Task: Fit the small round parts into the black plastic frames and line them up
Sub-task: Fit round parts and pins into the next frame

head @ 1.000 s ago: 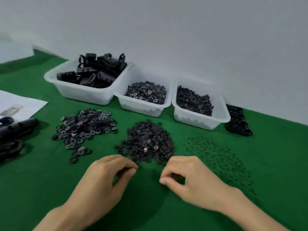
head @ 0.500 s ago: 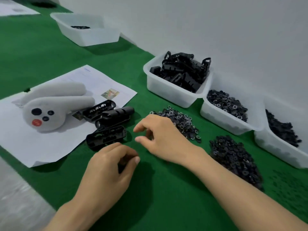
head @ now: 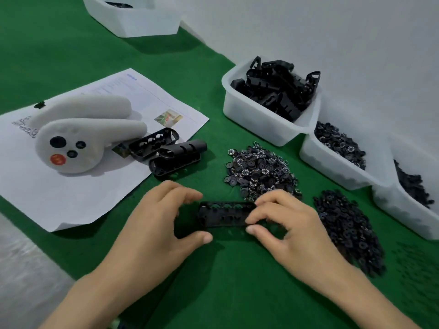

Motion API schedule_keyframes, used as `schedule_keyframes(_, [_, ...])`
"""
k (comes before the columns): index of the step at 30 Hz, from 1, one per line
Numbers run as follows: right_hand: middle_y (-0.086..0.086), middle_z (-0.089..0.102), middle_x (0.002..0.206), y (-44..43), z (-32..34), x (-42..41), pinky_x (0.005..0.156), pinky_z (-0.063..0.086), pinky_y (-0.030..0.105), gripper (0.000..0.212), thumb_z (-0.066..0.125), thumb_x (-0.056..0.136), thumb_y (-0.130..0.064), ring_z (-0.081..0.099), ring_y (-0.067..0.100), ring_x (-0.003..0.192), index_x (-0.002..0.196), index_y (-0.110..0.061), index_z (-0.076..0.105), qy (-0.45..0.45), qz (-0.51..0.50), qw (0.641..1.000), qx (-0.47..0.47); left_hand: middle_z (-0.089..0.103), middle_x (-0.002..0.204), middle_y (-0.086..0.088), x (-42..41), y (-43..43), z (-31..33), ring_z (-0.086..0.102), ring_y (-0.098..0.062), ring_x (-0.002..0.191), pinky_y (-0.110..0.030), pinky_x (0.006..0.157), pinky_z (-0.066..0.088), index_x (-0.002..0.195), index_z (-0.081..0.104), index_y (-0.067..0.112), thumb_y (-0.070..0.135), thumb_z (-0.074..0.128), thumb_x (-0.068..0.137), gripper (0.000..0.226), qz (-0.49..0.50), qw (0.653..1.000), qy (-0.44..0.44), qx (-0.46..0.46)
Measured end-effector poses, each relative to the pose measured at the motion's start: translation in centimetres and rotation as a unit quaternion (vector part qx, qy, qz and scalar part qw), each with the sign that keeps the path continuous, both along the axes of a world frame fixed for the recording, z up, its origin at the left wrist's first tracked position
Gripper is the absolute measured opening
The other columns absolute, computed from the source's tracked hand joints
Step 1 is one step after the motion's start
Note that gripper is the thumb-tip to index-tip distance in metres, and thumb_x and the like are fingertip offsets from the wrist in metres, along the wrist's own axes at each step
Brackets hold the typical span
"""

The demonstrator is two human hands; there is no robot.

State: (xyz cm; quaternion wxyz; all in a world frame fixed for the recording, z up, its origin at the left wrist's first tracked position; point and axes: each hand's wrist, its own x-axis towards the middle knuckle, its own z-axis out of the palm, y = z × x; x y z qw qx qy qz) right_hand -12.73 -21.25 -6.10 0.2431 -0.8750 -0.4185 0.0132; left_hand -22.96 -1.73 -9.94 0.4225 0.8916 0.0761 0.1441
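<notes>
Head view, green worktop (head: 228, 288) against a white wall.

- Black frame (head: 225, 213): lies lengthwise between the 2 hands, low over the worktop at near centre, open side up, curved slots showing inside. Whether it rests on the cloth or is lifted I cannot tell.
- Right hand (head: 294, 231): grip closed on the frame's right end, forefinger on top and thumb at the near edge.
- Left hand (head: 154, 224): fingers and thumb curved in a C round the frame's left end. The fingertips are blurred, so contact cannot be told.
- Patterned round parts (head: 259, 169): loose heap just beyond the right hand, some with white radial marks.
- Dark round parts (head: 349, 233): second heap to the right of the right hand.
- 3 white tubs in a row along the wall: frames tub (head: 240, 112) piled with black frames, middle tub (head: 332, 169) and end tub (head: 403, 210) with small dark parts.
- Far tub (head: 133, 20) at the top edge, contents barely visible.
- Paper sheet (head: 59, 200) at left, carrying a white soft object (head: 80, 136) with 3 dark spots and 1 red spot.
- 2 spare frames (head: 166, 150) lie touching at the sheet's right edge, 1 partly on the paper.
</notes>
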Motion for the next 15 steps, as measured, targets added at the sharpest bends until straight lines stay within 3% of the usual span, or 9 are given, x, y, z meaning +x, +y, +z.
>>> schedule_keyframes(5, [-0.012, 0.058, 0.091, -3.7, -0.8, -2.4, 0.074, 0.044, 0.018, 0.013, 0.076, 0.073, -0.02, 0.057, 0.004, 0.087, 0.082, -0.026, 0.069, 0.031, -0.072, 0.997, 0.015, 0.051, 0.094, 0.026, 1.4, -1.7, 0.0, 0.044, 0.003, 0.09, -0.017, 0.077, 0.035, 0.102, 0.064, 0.031, 0.05, 0.071, 0.063, 0.043, -0.096, 0.994, 0.024, 0.034])
schedule_keyframes(10, [-0.013, 0.057, 0.093, -5.6, -1.3, -3.9, 0.074, 0.042, 0.016, 0.034, 0.074, 0.076, -0.026, 0.054, 0.004, 0.086, 0.109, -0.032, 0.066, 0.047, -0.088, 0.995, -0.011, 0.047, 0.096, 0.025, 1.7, -2.5, -0.2, 0.043, -0.002, 0.093, -0.026, 0.087, 0.035, 0.098, 0.065, 0.036, 0.065, 0.057, 0.06, 0.049, -0.151, 0.987, 0.032, 0.051])
schedule_keyframes(15, [-0.018, 0.058, 0.087, -5.6, -0.4, -3.5, 0.069, 0.039, 0.008, 0.029, 0.063, 0.077, -0.044, 0.055, 0.002, 0.079, 0.104, -0.033, 0.068, 0.071, -0.09, 0.993, -0.02, 0.043, 0.099, 0.026, 1.7, -2.9, -0.4, 0.039, -0.002, 0.095, -0.023, 0.088, 0.028, 0.102, 0.062, 0.039, 0.075, 0.043, 0.058, 0.06, -0.17, 0.982, 0.042, 0.067])
